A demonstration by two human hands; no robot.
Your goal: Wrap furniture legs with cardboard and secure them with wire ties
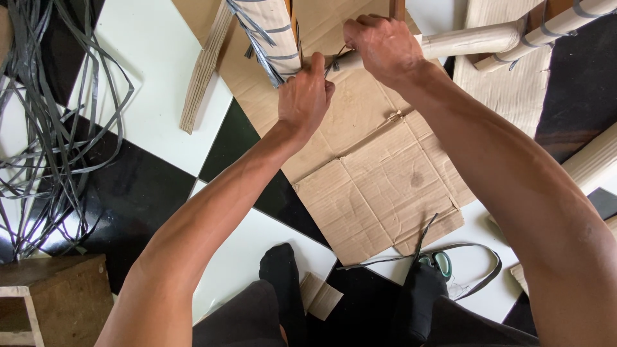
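Note:
My left hand (304, 95) pinches a thin dark strap (335, 63) next to a paper-wrapped furniture leg (270, 32) bound with several dark straps. My right hand (380, 46) grips the same strap where it meets a paper-wrapped horizontal bar (466, 42). Both hands are closed on the strap at the joint of leg and bar. A flattened cardboard sheet (379, 186) lies beneath them on the floor.
A tangled pile of dark straps (45, 128) lies at the left on the black-and-white tiled floor (148, 83). Green-handled scissors (439, 262) and a loose strap sit near my feet in black socks (283, 270). A wooden box (51, 295) stands at bottom left. More wrapped pieces (598, 157) lie right.

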